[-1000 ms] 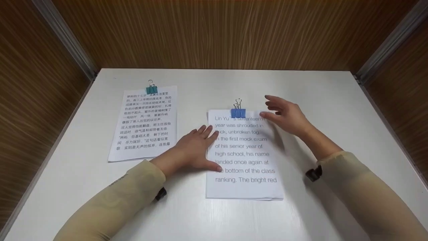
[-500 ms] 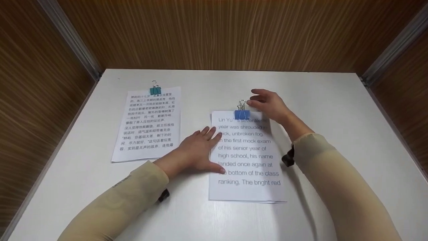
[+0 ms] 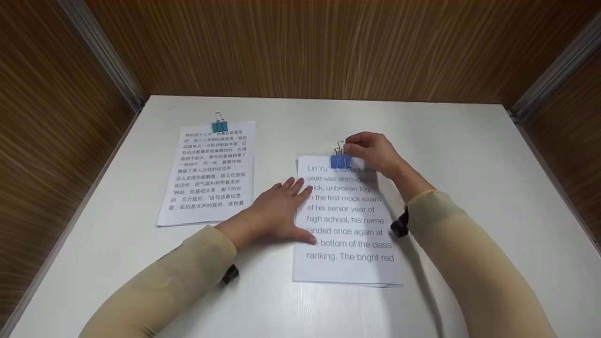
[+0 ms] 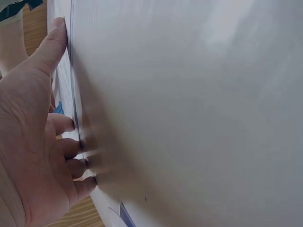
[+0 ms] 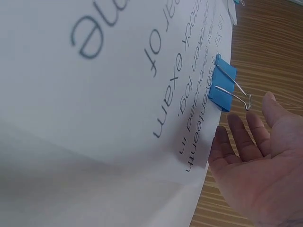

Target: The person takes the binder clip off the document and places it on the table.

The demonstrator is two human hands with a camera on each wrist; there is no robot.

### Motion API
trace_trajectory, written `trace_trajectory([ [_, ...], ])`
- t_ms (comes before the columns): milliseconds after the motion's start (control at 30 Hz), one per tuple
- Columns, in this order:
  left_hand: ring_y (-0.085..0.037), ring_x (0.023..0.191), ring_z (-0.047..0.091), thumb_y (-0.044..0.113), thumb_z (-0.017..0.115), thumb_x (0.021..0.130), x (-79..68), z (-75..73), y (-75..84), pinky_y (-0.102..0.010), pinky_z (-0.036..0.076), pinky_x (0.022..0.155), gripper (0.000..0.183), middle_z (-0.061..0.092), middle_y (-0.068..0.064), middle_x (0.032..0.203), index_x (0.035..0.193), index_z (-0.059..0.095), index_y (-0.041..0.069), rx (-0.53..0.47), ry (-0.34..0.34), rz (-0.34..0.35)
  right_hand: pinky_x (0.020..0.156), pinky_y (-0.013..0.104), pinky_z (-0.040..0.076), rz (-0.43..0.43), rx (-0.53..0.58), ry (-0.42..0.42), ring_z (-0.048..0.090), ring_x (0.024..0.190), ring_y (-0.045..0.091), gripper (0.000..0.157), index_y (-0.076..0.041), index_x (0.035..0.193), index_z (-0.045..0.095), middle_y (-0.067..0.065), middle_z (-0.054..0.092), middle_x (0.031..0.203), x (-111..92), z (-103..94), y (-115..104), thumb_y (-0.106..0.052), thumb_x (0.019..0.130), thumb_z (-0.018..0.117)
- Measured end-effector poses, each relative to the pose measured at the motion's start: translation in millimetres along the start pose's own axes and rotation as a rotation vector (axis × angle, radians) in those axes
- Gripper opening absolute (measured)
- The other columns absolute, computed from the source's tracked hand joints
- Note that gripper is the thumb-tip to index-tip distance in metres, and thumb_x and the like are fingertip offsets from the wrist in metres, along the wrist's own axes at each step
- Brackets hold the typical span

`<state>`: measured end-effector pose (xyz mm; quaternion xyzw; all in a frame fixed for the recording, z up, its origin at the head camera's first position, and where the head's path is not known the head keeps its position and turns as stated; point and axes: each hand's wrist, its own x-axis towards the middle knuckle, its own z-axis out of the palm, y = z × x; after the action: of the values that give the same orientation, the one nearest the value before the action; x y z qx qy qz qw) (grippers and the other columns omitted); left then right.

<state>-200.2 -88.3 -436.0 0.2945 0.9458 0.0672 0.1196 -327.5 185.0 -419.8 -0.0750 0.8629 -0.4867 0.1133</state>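
A stack of printed paper (image 3: 345,272) with English text lies on the white table, held at its top edge by a blue binder clip (image 3: 341,162). The clip's wire handles stand up. My left hand (image 3: 277,211) rests along the stack's left edge, fingers spread, thumb tip over the sheet. In the left wrist view, the fingertips of the left hand (image 4: 38,123) press down at the paper's edge. My right hand (image 3: 375,152) is at the clip's right side. The right wrist view shows the right hand (image 5: 270,165) with thumb and fingers apart, close to the wire handles of the blue clip (image 5: 221,85).
To the left lies another paper stack (image 3: 202,178), printed in Chinese, with a green binder clip (image 3: 219,126) at its top. Wood-grain panels (image 3: 324,47) enclose the white table (image 3: 446,136) at the back and sides.
My right hand has moved left from beside the stack's upper right corner to the clip, dipping slightly at the end. My left hand keeps its place on the paper.
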Motion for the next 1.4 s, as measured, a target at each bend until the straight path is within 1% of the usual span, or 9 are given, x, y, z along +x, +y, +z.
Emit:
trace_trajectory([
  [167, -0.032, 0.148, 0.009, 0.093, 0.052, 0.061, 0.5, 0.7, 0.1, -0.045, 0.014, 0.118, 0.128, 0.012, -0.013, 0.161, 0.157, 0.019, 0.014, 0.006, 0.003, -0.002, 0.107, 0.040, 0.037, 0.017, 0.013, -0.019, 0.054, 0.118, 0.018, 0.047, -0.016, 0.130, 0.062, -0.002, 0.062, 0.124, -1, 1.9, -2, -0.042, 0.090, 0.068],
  [400, -0.032, 0.148, 0.009, 0.093, 0.052, 0.061, 0.2, 0.1, 0.6, -0.046, 0.014, 0.118, 0.128, 0.012, -0.013, 0.161, 0.157, 0.019, 0.014, 0.010, 0.001, -0.005, 0.100, 0.039, 0.041, -0.013, 0.025, -0.021, 0.055, 0.107, 0.020, 0.030, -0.022, 0.114, 0.066, -0.003, 0.064, 0.113, -2, 3.6, -3, -0.040, 0.090, 0.069],
  [567, -0.032, 0.148, 0.009, 0.092, 0.052, 0.062, -1.2, -1.4, 0.2, -0.047, 0.013, 0.118, 0.126, 0.011, -0.013, 0.161, 0.157, 0.019, 0.015, 0.003, 0.009, -0.015, 0.093, 0.037, 0.040, -0.027, 0.042, -0.041, 0.054, 0.102, 0.023, 0.026, -0.014, 0.111, 0.066, 0.005, 0.064, 0.109, -10, 2.4, -15, -0.032, 0.093, 0.067],
  [733, -0.032, 0.148, 0.007, 0.087, 0.054, 0.068, 5.5, -9.6, -4.3, -0.048, 0.013, 0.118, 0.119, 0.009, -0.014, 0.162, 0.157, 0.017, 0.017, -0.055, 0.082, -0.060, 0.090, 0.036, 0.039, -0.090, 0.070, -0.044, 0.055, 0.097, 0.022, 0.026, -0.013, 0.105, 0.067, 0.005, 0.065, 0.105, -5, 0.7, -4, -0.036, 0.091, 0.069],
  [867, -0.028, 0.148, 0.013, 0.077, 0.064, 0.071, 20.2, -17.7, -11.6, -0.046, 0.019, 0.117, 0.114, 0.014, -0.011, 0.162, 0.158, 0.015, 0.020, -0.252, 0.209, -0.141, 0.087, 0.035, 0.041, -0.132, 0.095, -0.034, 0.057, 0.094, 0.022, 0.027, -0.012, 0.102, 0.068, 0.006, 0.067, 0.104, -6, -1.1, -1, -0.035, 0.089, 0.071],
  [1067, -0.016, 0.142, 0.032, 0.056, 0.077, 0.076, 44.5, -19.3, -28.8, -0.029, 0.026, 0.114, 0.105, 0.034, -0.007, 0.155, 0.157, 0.018, 0.024, -0.772, 0.334, -0.203, 0.087, 0.032, 0.043, -0.164, 0.128, -0.031, 0.058, 0.094, 0.022, 0.025, -0.007, 0.104, 0.068, 0.007, 0.067, 0.106, -11, -4.3, -5, -0.029, 0.091, 0.071],
  [1267, -0.017, 0.121, 0.057, 0.025, 0.078, 0.085, 62.4, -16.6, -36.8, -0.030, 0.045, 0.101, 0.086, 0.060, -0.010, 0.133, 0.154, 0.028, 0.031, -1.199, 0.344, -0.092, 0.087, 0.031, 0.044, -0.182, 0.152, -0.039, 0.060, 0.097, 0.022, 0.025, -0.004, 0.104, 0.068, 0.010, 0.067, 0.112, -15, -6.8, -9, -0.026, 0.091, 0.071],
  [1333, -0.020, 0.113, 0.063, 0.015, 0.076, 0.086, 65.6, -16.4, -36.7, -0.034, 0.050, 0.094, 0.078, 0.065, -0.010, 0.125, 0.151, 0.036, 0.033, -1.281, 0.340, -0.054, 0.088, 0.031, 0.045, -0.184, 0.152, -0.035, 0.061, 0.099, 0.022, 0.025, -0.005, 0.102, 0.068, 0.010, 0.067, 0.112, -16, -8.1, -10, -0.027, 0.090, 0.072],
  [1400, -0.020, 0.109, 0.065, 0.012, 0.074, 0.087, 67.5, -16.8, -35.8, -0.034, 0.053, 0.090, 0.068, 0.066, -0.008, 0.123, 0.145, 0.046, 0.033, -1.288, 0.339, -0.050, 0.088, 0.030, 0.045, -0.184, 0.149, -0.032, 0.061, 0.099, 0.022, 0.025, -0.007, 0.101, 0.069, 0.009, 0.068, 0.112, -17, -9.6, -11, -0.028, 0.089, 0.073],
])
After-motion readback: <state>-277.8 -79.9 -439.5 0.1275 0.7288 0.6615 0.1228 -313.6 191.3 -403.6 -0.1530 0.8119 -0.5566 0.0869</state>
